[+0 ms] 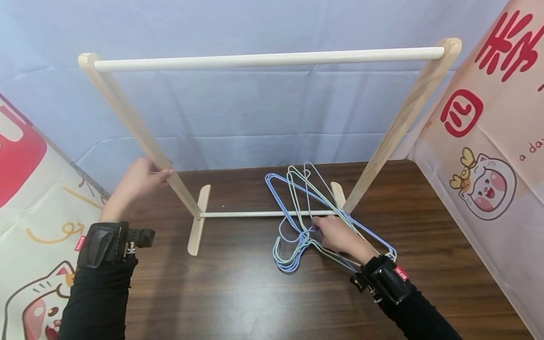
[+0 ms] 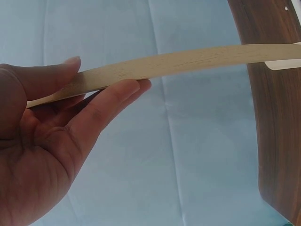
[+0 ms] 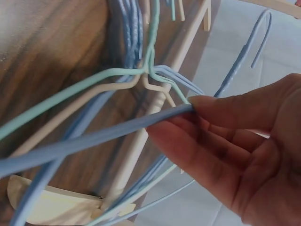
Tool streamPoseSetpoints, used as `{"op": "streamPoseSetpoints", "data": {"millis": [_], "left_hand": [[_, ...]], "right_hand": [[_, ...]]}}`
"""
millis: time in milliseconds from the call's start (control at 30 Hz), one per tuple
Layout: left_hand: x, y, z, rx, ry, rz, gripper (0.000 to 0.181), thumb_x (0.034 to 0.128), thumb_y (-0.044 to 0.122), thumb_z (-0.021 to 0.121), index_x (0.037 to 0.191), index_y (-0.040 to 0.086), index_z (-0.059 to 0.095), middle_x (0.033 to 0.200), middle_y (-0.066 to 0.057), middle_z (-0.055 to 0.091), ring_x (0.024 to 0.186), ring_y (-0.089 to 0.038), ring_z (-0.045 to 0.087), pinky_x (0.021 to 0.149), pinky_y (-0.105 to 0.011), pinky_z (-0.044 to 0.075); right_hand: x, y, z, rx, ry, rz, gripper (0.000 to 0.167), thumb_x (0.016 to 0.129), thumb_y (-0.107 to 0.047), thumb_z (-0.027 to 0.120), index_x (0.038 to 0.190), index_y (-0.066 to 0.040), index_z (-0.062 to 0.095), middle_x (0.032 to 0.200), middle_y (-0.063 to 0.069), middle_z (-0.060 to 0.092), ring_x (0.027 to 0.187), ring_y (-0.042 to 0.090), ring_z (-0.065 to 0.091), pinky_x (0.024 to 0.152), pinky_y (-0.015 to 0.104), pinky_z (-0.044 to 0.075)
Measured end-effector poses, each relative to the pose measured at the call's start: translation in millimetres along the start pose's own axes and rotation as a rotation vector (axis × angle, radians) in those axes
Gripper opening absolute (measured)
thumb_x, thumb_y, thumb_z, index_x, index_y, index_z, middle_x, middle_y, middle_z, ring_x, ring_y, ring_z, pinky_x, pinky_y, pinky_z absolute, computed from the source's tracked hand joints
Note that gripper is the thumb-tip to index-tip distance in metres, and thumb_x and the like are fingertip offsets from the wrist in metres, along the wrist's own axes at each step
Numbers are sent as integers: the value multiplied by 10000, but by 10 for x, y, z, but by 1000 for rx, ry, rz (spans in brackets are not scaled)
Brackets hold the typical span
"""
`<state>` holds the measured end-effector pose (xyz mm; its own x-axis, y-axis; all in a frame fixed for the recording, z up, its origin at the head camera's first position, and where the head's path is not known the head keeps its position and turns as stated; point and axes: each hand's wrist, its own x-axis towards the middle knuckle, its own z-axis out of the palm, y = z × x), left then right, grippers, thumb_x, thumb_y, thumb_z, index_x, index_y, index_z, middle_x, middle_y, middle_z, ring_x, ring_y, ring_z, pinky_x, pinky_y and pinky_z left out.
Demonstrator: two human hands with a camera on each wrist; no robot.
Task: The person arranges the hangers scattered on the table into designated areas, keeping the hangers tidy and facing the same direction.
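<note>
A wooden rack stands on the table, and my left hand (image 1: 142,178) grips its left post (image 1: 127,118) partway up. In the left wrist view the thumb lies on one side of that post and the fingers on the other. My right hand (image 1: 340,236) pinches a blue wire hanger (image 3: 117,129) between thumb and fingers. That hanger's hook (image 3: 235,70) rises beyond the fingers in the right wrist view. Below and around it lies a tangled pile of blue, mint and pale hangers (image 1: 289,268), partly across the rack's low bar. My right hand hides some of the pile.
Across the rack's top runs a white rod (image 1: 272,59); a thinner white bar (image 1: 242,215) joins the feet (image 1: 198,231) below. The right post (image 1: 395,123) leans up beside the pile. Cloth walls (image 1: 255,104) enclose the dark wooden table (image 1: 238,302) at the back and sides.
</note>
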<state>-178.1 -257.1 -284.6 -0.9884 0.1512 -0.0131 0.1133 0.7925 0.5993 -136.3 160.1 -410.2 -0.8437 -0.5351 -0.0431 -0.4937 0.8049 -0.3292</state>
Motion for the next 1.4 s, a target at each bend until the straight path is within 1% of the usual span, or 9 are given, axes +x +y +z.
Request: {"op": "streamPoseSetpoints", "data": {"millis": [200, 367, 500, 700, 833, 933, 1133, 1300, 1400], "left_hand": [[2, -5, -2, 3, -2, -1, 358, 937, 179, 520, 1119, -129, 536, 864, -221, 638, 678, -176, 557, 595, -287, 434], [-8, -5, -7, 13, -4, 7, 335, 939, 182, 518, 1076, -121, 551, 808, -181, 637, 685, -213, 565, 585, -291, 429], [-19, 4, -11, 21, -4, 4, 331, 938, 189, 517, 1066, -113, 558, 797, -170, 639, 690, -211, 565, 591, -300, 429], [-24, 15, -12, 12, -5, -1, 334, 938, 176, 510, 1090, -120, 545, 804, -178, 634, 666, -175, 538, 577, -293, 421], [-23, 15, -13, 14, -4, -4, 336, 939, 177, 511, 1090, -120, 547, 788, -155, 635, 655, -164, 534, 572, -292, 419], [-24, 15, -15, 14, -7, -9, 338, 940, 180, 510, 1095, -118, 545, 794, -157, 637, 664, -181, 543, 576, -296, 420], [-31, 23, -12, 12, -6, -17, 345, 939, 188, 511, 1106, -113, 540, 870, -216, 638, 742, -253, 582, 616, -309, 433], [-32, 17, -8, 20, 5, -2, 341, 937, 186, 514, 1102, -111, 546, 888, -228, 638, 746, -249, 580, 628, -312, 433], [-29, 10, -6, 15, 7, 2, 346, 937, 185, 515, 1114, -111, 542, 899, -228, 637, 743, -233, 572, 627, -309, 431]], "right_hand": [[29, -26, -138, 23, 11, 20, 198, 680, 116, 539, 781, -51, 573, 641, -7, 519, 577, 143, 468, 540, 298, 417], [51, -85, -289, 73, 46, 5, 169, 692, 98, 536, 764, -54, 535, 600, -25, 458, 545, 131, 427, 501, 267, 365], [64, -129, -390, 118, 47, 17, 164, 712, 88, 542, 761, -68, 517, 599, -38, 463, 529, 102, 437, 504, 253, 360], [111, -199, -513, 177, 64, 32, 120, 733, 79, 529, 783, -30, 526, 597, -30, 496, 487, 92, 469, 486, 252, 378], [143, -251, -557, 274, 80, 40, 120, 748, 99, 498, 776, -17, 516, 610, 30, 534, 431, 87, 509, 424, 230, 423], [164, -308, -582, 409, 81, 66, 123, 756, 114, 477, 773, -6, 500, 621, 63, 550, 413, 114, 545, 393, 247, 458], [222, -439, -672, 599, 94, 99, 109, 760, 130, 504, 829, 46, 516, 645, 107, 569, 461, 161, 572, 438, 311, 498], [305, -534, -780, 672, 92, 98, 122, 772, 141, 533, 871, 72, 517, 688, 157, 585, 482, 186, 589, 459, 318, 506], [366, -590, -849, 656, 93, 84, 114, 775, 135, 501, 855, 55, 517, 679, 129, 595, 479, 179, 594, 465, 315, 508]]}}
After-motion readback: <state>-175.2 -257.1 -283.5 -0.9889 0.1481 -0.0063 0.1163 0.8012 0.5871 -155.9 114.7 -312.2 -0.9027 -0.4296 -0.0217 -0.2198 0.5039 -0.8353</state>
